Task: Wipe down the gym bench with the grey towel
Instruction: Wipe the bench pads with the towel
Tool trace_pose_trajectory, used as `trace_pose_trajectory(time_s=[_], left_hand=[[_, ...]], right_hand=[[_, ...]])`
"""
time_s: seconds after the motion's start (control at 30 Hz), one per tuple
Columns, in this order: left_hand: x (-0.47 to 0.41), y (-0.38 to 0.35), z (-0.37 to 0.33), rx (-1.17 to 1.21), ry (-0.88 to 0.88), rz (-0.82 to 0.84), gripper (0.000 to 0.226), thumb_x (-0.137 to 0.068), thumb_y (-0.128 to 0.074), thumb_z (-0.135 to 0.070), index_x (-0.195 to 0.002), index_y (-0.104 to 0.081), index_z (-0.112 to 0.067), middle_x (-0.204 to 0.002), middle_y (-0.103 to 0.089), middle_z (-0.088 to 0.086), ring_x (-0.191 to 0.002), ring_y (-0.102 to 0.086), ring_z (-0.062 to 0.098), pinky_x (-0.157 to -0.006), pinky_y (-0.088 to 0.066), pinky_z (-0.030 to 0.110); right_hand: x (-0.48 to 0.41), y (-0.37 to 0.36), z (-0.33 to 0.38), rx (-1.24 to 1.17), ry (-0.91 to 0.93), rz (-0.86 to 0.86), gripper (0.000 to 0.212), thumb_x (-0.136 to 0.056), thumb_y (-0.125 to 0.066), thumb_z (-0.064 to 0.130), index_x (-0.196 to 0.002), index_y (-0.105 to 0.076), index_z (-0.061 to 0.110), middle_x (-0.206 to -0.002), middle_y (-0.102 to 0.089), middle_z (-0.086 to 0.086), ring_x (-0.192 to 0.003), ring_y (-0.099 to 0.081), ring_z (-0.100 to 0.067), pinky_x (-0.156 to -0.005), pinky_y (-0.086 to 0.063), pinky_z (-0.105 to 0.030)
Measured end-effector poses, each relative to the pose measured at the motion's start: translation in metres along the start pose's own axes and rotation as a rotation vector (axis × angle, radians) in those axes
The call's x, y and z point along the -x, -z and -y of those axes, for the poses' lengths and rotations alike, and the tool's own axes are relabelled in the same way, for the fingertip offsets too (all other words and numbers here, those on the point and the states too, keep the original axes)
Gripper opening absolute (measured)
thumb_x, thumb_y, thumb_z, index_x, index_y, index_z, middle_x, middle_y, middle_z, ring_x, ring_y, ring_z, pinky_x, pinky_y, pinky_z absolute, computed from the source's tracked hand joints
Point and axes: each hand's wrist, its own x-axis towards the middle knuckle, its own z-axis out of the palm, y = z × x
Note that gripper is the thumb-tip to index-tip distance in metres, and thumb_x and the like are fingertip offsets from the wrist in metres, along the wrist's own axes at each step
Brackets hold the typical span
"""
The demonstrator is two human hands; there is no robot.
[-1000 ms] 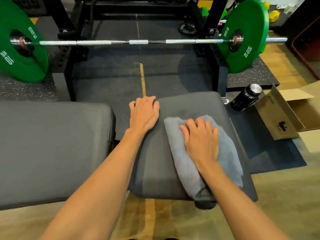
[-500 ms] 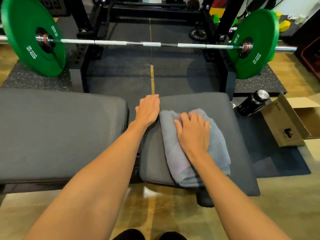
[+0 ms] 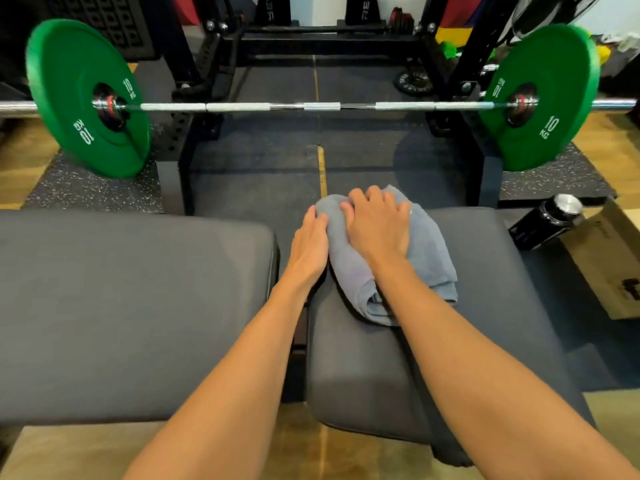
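The gym bench has two dark grey pads: a long back pad (image 3: 121, 306) on the left and a smaller seat pad (image 3: 485, 289) on the right. A folded grey towel (image 3: 429, 251) lies on the far left corner of the seat pad, its far end hanging over the pad's edge. My right hand (image 3: 377, 223) presses flat on top of the towel, fingers curled over its far end. My left hand (image 3: 310, 244) rests on the seat pad's left edge, fingertips touching the towel's side.
A barbell (image 3: 311, 106) with green 10 kg plates (image 3: 86, 98) sits on a black rack beyond the bench. A black bottle (image 3: 547, 220) and an open cardboard box (image 3: 609, 258) lie on the floor to the right.
My right hand has pushed the towel away from me and to the left, up to the seat pad's far edge. My left hand stayed at the pad's left edge.
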Motion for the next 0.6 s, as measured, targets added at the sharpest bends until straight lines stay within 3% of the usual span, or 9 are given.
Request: trace_pose_trajectory(time_s=[0.07, 0.2, 0.33, 0.47, 0.5, 0.6], left_hand=[[0.003, 0.003, -0.003, -0.031, 0.003, 0.040, 0.052, -0.101, -0.028, -0.029, -0.151, -0.025, -0.015, -0.155, -0.033, 0.007, -0.140, -0.032, 0.023, -0.115, -0.023, 0.033], [0.015, 0.011, -0.001, -0.056, 0.045, 0.075, 0.056, -0.099, -0.030, -0.033, -0.152, -0.022, -0.016, -0.159, -0.024, 0.003, -0.145, -0.024, 0.020, -0.118, -0.016, 0.035], [0.023, 0.021, -0.005, -0.021, 0.068, 0.070, 0.053, -0.098, -0.036, -0.033, -0.149, -0.033, -0.018, -0.155, -0.033, 0.002, -0.142, -0.029, 0.020, -0.118, -0.019, 0.039], [0.023, 0.022, -0.007, -0.174, 0.006, 0.078, 0.049, -0.099, -0.028, -0.035, -0.144, -0.040, -0.022, -0.151, -0.040, 0.001, -0.138, -0.034, 0.026, -0.112, -0.023, 0.038], [0.022, 0.023, -0.007, -0.161, 0.019, 0.078, 0.047, -0.097, -0.029, -0.037, -0.138, -0.047, -0.025, -0.148, -0.045, 0.001, -0.134, -0.038, 0.027, -0.110, -0.026, 0.040], [0.010, 0.027, -0.006, -0.047, 0.103, 0.057, 0.036, -0.088, -0.032, -0.045, -0.095, -0.064, -0.029, -0.126, -0.062, 0.004, -0.117, -0.052, 0.029, -0.104, -0.036, 0.045]], right_hand=[[0.008, 0.004, -0.001, -0.020, 0.003, -0.013, 0.030, -0.098, -0.039, 0.040, -0.100, -0.059, 0.018, -0.102, -0.061, -0.007, -0.096, -0.051, -0.029, -0.077, -0.030, -0.042], [0.061, 0.028, 0.001, -0.052, -0.006, 0.049, 0.032, -0.099, -0.036, 0.043, -0.103, -0.057, 0.020, -0.103, -0.059, -0.004, -0.095, -0.049, -0.026, -0.079, -0.030, -0.039], [0.145, 0.052, 0.006, -0.070, -0.061, 0.045, 0.029, -0.098, -0.041, 0.043, -0.098, -0.061, 0.021, -0.092, -0.059, -0.003, -0.082, -0.050, -0.026, -0.073, -0.035, -0.041], [0.181, 0.051, 0.015, -0.011, -0.080, -0.004, 0.029, -0.096, -0.039, 0.044, -0.090, -0.060, 0.024, -0.084, -0.056, 0.000, -0.075, -0.049, -0.023, -0.069, -0.037, -0.041], [0.173, 0.048, 0.017, 0.004, -0.078, -0.019, 0.029, -0.096, -0.041, 0.043, -0.088, -0.060, 0.023, -0.082, -0.056, 0.000, -0.074, -0.050, -0.024, -0.068, -0.035, -0.040], [0.111, 0.030, 0.029, 0.054, -0.057, -0.065, 0.024, -0.094, -0.048, 0.041, -0.083, -0.060, 0.023, -0.080, -0.058, -0.001, -0.073, -0.053, -0.025, -0.065, -0.035, -0.040]])
